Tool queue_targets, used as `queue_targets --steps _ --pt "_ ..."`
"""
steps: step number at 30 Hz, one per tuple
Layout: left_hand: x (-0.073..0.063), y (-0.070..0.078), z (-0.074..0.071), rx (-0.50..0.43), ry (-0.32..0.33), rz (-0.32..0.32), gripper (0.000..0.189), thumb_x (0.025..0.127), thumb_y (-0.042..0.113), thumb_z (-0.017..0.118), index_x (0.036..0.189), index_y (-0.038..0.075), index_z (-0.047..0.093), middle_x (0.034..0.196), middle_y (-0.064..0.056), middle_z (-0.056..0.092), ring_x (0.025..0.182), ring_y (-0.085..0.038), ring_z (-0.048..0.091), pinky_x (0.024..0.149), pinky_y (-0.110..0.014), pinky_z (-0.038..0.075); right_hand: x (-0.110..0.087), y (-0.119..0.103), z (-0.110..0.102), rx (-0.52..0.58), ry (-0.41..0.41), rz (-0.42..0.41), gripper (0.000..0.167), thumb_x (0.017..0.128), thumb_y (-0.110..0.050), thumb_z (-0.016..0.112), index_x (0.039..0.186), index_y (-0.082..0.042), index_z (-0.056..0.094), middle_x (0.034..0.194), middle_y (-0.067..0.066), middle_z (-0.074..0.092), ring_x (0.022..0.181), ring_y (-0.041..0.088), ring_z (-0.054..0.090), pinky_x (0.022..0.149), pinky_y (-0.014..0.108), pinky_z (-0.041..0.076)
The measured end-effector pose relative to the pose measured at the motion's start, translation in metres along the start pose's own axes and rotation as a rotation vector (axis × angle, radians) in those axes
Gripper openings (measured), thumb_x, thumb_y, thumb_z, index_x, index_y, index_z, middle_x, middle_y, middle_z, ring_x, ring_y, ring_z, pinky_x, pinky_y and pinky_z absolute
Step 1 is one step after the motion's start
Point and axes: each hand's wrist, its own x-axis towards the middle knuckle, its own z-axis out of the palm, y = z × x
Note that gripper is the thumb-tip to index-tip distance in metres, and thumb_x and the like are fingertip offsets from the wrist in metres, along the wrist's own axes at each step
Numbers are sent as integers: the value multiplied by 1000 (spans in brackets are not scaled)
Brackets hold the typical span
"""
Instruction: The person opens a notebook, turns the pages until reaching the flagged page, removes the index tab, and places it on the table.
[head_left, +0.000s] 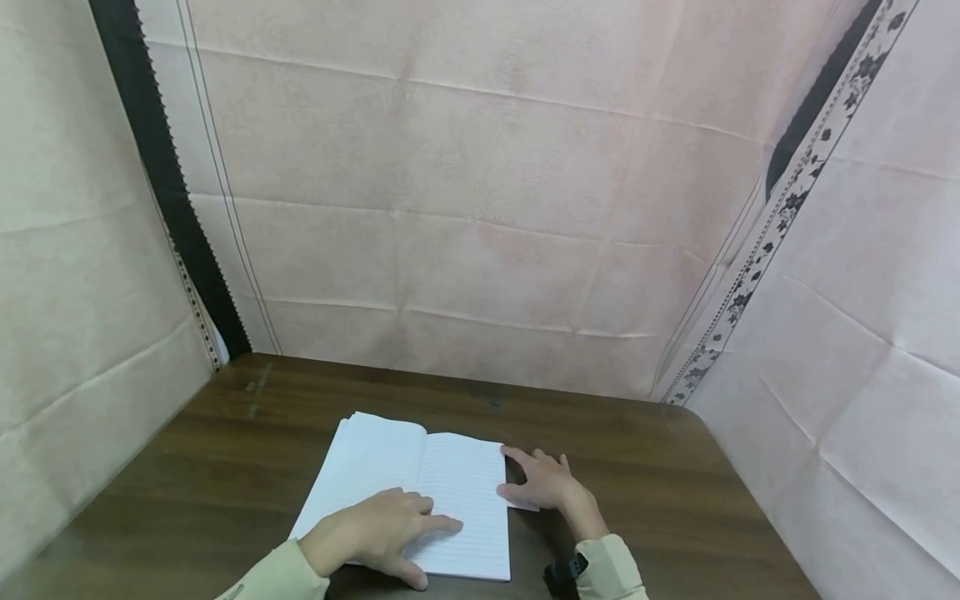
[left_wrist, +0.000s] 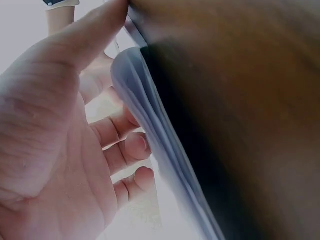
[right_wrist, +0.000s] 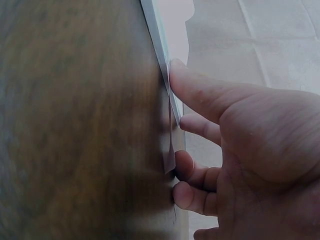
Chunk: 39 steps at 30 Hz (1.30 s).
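Observation:
An open notebook [head_left: 467,467] with lined pages lies on the brown table. My left hand [head_left: 382,529] rests across its lower middle, forefinger extended onto the right page and thumb near the bottom edge. In the left wrist view, the stacked page edges [left_wrist: 160,135] curve beside the fingers. Along the notebook's right side, my right hand [head_left: 546,483] has its thumb and forefinger apart, both touching the edge. A white paper corner [head_left: 528,506] pokes out under that hand. The right wrist view shows the thumb [right_wrist: 195,90] against the notebook's edge [right_wrist: 159,45], other fingers loosely bent.
The wooden table [head_left: 187,467] extends around the notebook on all sides. Pale cloth [head_left: 450,208] hangs behind it, with more cloth panels at left and right. A black device [head_left: 564,575] is strapped to the right wrist.

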Motion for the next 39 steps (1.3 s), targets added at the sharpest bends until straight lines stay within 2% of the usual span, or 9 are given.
queue_targets --steps 6,14,22,29,35,39 --pt "1 1 2 41 13 4 68 83 61 70 143 33 53 96 13 56 80 -1 45 81 -28 47 0 1 0 0 2 -7 70 89 -46 72 149 -19 48 140 23 52 133 47 43 107 75 12" --pt "2 2 2 51 27 27 68 82 62 71 141 33 55 102 9 61 90 -3 55 86 -32 49 0 1 0 1 -7 -2 70 91 -47 69 151 -19 46 142 24 50 135 47 40 108 74 11" --pt "3 2 4 80 51 56 61 84 56 73 138 31 59 92 12 59 79 0 49 77 -26 48 2 3 2 -5 -6 -6 71 90 -48 70 150 -18 46 141 23 52 134 46 42 108 74 11" --pt "5 1 3 102 54 77 56 85 56 72 134 30 62 102 11 65 79 1 50 77 -25 47 2 3 3 0 -9 -12 71 90 -47 71 150 -18 47 140 23 53 133 47 43 107 75 12" --pt "5 2 3 102 75 92 60 81 58 74 133 31 63 84 16 55 67 1 38 68 -20 40 2 3 0 -7 -11 -11 70 91 -45 70 151 -18 46 142 23 52 135 45 41 107 75 13" --pt "7 1 3 117 90 97 57 82 56 76 131 29 64 87 15 59 67 2 37 69 -21 41 1 2 0 -7 -9 -13 70 91 -45 70 150 -17 46 141 23 52 135 45 41 107 75 13"
